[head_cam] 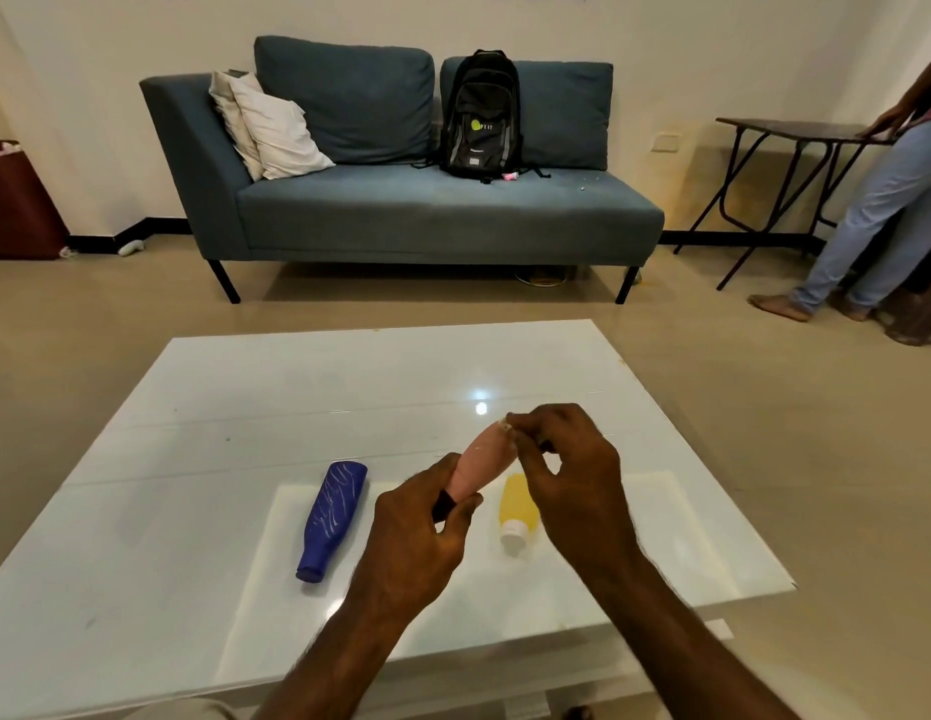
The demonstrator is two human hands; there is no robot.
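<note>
While the left hand (416,537) holds it, the pale pink tube (481,459) tilts

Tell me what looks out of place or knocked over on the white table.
Two bottles lie on their sides rather than upright: the blue bottle left of the left hand, and the yellow bottle by the right hand. No spill shows.

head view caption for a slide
Left hand holds a pink bottle, right hand pinches its tip, above a white table.
</note>
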